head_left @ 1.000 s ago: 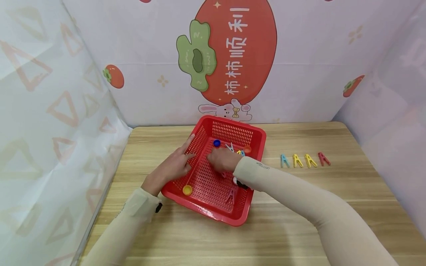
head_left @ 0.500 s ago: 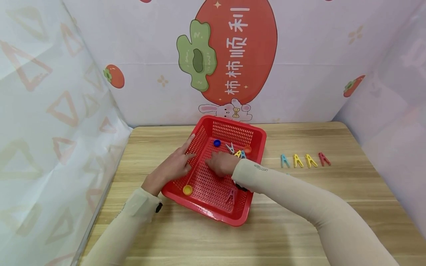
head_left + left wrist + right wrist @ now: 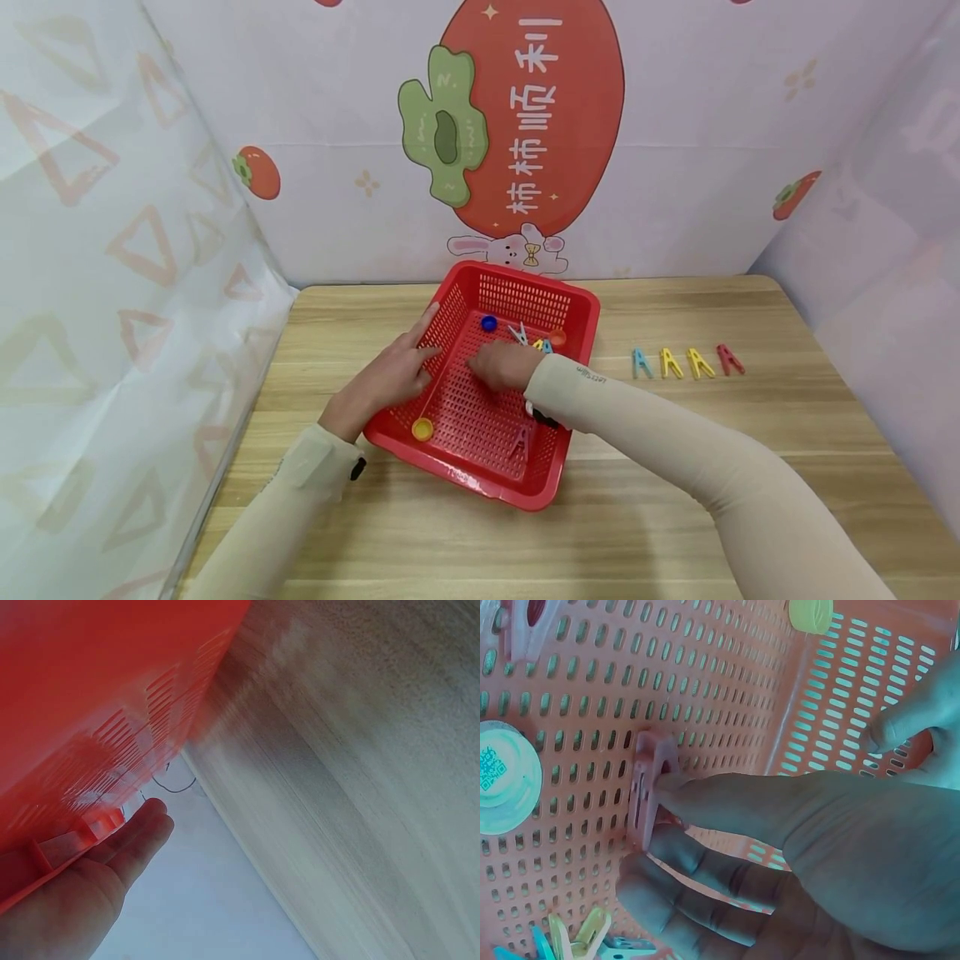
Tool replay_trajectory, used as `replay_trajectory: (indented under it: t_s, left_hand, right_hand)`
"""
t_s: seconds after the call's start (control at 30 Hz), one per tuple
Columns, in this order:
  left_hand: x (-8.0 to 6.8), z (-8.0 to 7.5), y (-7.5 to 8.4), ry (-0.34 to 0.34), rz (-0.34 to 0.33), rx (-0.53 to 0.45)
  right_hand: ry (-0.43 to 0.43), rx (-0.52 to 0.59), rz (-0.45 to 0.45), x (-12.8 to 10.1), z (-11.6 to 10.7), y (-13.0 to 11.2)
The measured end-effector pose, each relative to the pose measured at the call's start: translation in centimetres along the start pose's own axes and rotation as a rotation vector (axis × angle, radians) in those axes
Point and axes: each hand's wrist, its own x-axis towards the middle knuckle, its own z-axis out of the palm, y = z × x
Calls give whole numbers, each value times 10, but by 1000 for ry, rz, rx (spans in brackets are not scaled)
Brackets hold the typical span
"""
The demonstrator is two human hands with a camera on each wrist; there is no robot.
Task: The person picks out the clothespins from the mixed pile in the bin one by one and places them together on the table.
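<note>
A red perforated basket [image 3: 480, 492] stands on the wooden table. My left hand [image 3: 390, 379] grips its left rim, thumb over the inner side and fingers outside, as the left wrist view shows. Deep inside the basket is my right hand [image 3: 504, 367]. In the right wrist view its thumb and index finger pinch a pinkish-red clothespin [image 3: 646, 795] close to the basket floor; the head view hides this clothespin behind the hand. Another pinkish clothespin [image 3: 522, 442] lies near the front right. A white clothespin [image 3: 519, 333] and a yellow clothespin [image 3: 591, 934] lie beyond the hand.
Inside the basket are a blue cap [image 3: 489, 323], an orange cap [image 3: 557, 337], a yellow cap [image 3: 422, 429] and a white round item [image 3: 506, 776] with a code label. Several clothespins, including a red clothespin [image 3: 730, 358], form a row on the table [image 3: 765, 450] to the right.
My right hand dips slightly left and toward me, then shifts back a little, staying inside the basket. The left hand and basket stay in place.
</note>
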Motion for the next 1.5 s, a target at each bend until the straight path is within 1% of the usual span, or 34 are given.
replay_trajectory:
  t_s: [0.07,0.17,0.2,0.3,0.4,0.43,0.53,0.67,0.73,0.87,0.9,0.97,1.0,1.07,1.2,1.23,1.27,1.37,1.5]
  left_hand:
    - [0,0,0,1,0,-5]
    - [0,0,-1,3,4,-3]
    - [0,0,-1,4,6,-3]
    - [0,0,-1,7,11,0]
    - [0,0,-2,9,11,1]
    - [0,0,-2,10,10,2]
    - [0,0,-2,10,8,3]
    - [0,1,-2,9,10,4]
    - [0,1,-3,8,12,5]
    - [1,1,-3,7,14,9]
    - [1,1,-3,7,16,11]
    - [1,1,-3,6,19,16]
    - [1,1,-2,6,21,19]
    - [1,1,-2,6,22,21]
    - [1,1,-2,3,16,17]
    - [1,1,-2,2,14,16]
    - [1,1,-2,3,14,16]
    - [1,0,-1,7,18,21]
    - [0,-1,-1,9,21,22]
  right_hand:
    - [10,17,1,1,-1,1]
    - [22,-16,-13,6,-1,2]
    - [33,-26,-25,20,8,11]
    - [42,-77,-27,23,9,9]
    - [60,-101,-18,20,8,5]
    - [54,-102,-6,7,-1,-5]
    - [50,-106,-2,2,-2,-9]
    - [27,-138,-10,7,2,-7]
    - [30,-160,-28,25,14,4]
    - [57,-205,-87,78,46,35]
    - [55,-195,-99,91,54,43]
    - [62,-187,-107,102,61,49]
    - [67,-195,-98,92,56,43]
    - [65,-203,-83,82,50,36]
    - [66,-262,-63,54,31,16]
    - [58,-261,-64,55,30,15]
    - [58,-266,-61,49,26,11]
    - [40,-245,-56,30,12,-1]
    - [68,-218,-71,18,3,-2]
